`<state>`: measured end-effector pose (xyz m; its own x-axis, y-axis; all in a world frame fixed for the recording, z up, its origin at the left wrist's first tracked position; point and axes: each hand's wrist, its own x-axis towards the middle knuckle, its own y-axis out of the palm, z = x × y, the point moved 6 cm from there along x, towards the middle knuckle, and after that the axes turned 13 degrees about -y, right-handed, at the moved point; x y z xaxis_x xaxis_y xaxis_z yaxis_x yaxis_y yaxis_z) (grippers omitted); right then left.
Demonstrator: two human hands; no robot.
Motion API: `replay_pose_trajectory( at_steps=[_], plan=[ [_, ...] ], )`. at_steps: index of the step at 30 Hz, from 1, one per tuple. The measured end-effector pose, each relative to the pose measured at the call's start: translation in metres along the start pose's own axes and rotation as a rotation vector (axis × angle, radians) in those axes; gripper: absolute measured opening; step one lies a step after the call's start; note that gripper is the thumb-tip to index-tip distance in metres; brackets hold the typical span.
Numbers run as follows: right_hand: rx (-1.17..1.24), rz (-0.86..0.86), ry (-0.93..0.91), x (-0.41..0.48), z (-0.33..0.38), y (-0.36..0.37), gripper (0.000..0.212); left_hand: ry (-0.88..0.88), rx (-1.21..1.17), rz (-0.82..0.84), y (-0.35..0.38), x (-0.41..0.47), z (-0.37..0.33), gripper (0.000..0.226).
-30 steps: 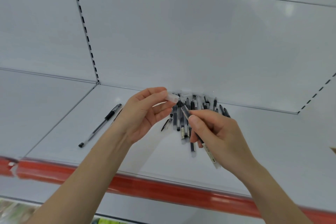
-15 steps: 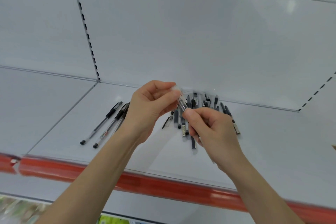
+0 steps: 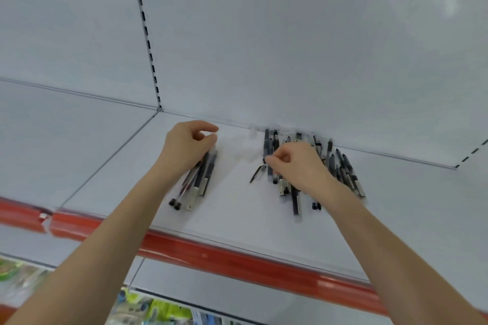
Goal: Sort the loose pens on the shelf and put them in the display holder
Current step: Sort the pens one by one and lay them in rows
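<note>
1. Left hand (image 3: 188, 145) is curling over the sorted pens (image 3: 198, 182); can't tell if it's gripping.
2. Right hand (image 3: 295, 166) is pinching a pen (image 3: 267, 142) in the loose pile (image 3: 343, 169).
3. The loose pile is lying at 3 o'clock of the sorted pens, on the shelf (image 3: 237, 214).

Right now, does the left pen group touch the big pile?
Apart. The head view shows bare shelf between the left group and the big pile.

2 bare forearms reach up and forward, well apart. The left hand (image 3: 188, 146) lies knuckles up, fingers curled, thumb and forefinger tips almost meeting. The right hand (image 3: 297, 166) is knuckles up too, fingers curled under, thumb and forefinger pinched together; any grip is unclear.
</note>
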<state>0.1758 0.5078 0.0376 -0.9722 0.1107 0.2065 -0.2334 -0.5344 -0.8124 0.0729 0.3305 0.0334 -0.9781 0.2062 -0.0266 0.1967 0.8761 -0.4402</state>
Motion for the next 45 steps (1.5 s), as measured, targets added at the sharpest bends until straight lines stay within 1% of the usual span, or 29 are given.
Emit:
replay_pose_trajectory(
  at_steps=[2, 3, 6, 8, 10, 12, 14, 16, 17, 19, 21, 24, 29, 32, 37, 39, 41, 45],
  plan=[
    [-0.095, 0.048, -0.002, 0.010, 0.002, 0.012, 0.046, 0.012, 0.124, -0.037, -0.003, 0.004, 0.007, 0.018],
    [-0.148, 0.080, 0.015, 0.015, 0.002, 0.017, 0.048, 0.017, 0.167, -0.041, -0.004, 0.005, 0.009, 0.019],
    [-0.316, 0.161, 0.082, 0.020, 0.004, 0.028, 0.044, 0.027, 0.308, -0.028, -0.001, 0.007, 0.010, 0.023],
    [-0.343, 0.175, 0.098, 0.021, 0.005, 0.030, 0.039, 0.039, 0.382, -0.022, 0.002, 0.007, 0.010, 0.026],
    [-0.280, 0.166, 0.104, 0.018, 0.003, 0.029, 0.035, 0.059, 0.433, -0.054, 0.005, 0.005, 0.007, 0.028],
    [-0.102, 0.089, 0.086, 0.012, 0.003, 0.023, 0.032, 0.110, 0.392, -0.079, 0.010, 0.000, -0.001, 0.026],
    [0.116, -0.040, 0.063, 0.002, 0.004, 0.011, 0.021, 0.141, 0.238, 0.008, 0.023, -0.008, -0.013, 0.017],
    [0.252, -0.150, 0.060, -0.009, 0.000, -0.003, 0.014, 0.150, 0.112, 0.133, 0.040, -0.015, -0.024, 0.008],
    [0.298, -0.204, 0.067, -0.015, -0.005, -0.010, 0.012, 0.167, 0.102, 0.161, 0.048, -0.017, -0.029, 0.007],
    [0.359, -0.313, 0.104, -0.028, -0.019, -0.028, 0.008, 0.199, 0.170, 0.203, 0.064, -0.017, -0.037, 0.010],
    [0.413, -0.403, 0.151, -0.044, -0.034, -0.043, 0.009, 0.212, 0.268, 0.260, 0.081, -0.014, -0.043, 0.012],
    [0.457, -0.483, 0.219, -0.066, -0.055, -0.055, 0.009, 0.225, 0.383, 0.300, 0.105, -0.005, -0.049, 0.016],
    [0.441, -0.523, 0.262, -0.090, -0.070, -0.060, 0.008, 0.224, 0.537, 0.282, 0.135, 0.006, -0.058, 0.031],
    [0.435, -0.531, 0.272, -0.100, -0.073, -0.062, 0.008, 0.220, 0.615, 0.270, 0.144, 0.006, -0.061, 0.036],
    [0.415, -0.521, 0.299, -0.105, -0.077, -0.061, 0.009, 0.168, 0.642, 0.296, 0.149, 0.013, -0.060, 0.043],
    [0.419, -0.510, 0.305, -0.105, -0.077, -0.059, 0.008, 0.143, 0.635, 0.310, 0.149, 0.013, -0.060, 0.042],
    [0.442, -0.506, 0.307, -0.105, -0.077, -0.057, 0.007, 0.130, 0.618, 0.321, 0.149, 0.012, -0.061, 0.034],
    [0.466, -0.496, 0.307, -0.103, -0.076, -0.055, 0.008, 0.138, 0.631, 0.340, 0.149, 0.011, -0.062, 0.025]
  ],
)
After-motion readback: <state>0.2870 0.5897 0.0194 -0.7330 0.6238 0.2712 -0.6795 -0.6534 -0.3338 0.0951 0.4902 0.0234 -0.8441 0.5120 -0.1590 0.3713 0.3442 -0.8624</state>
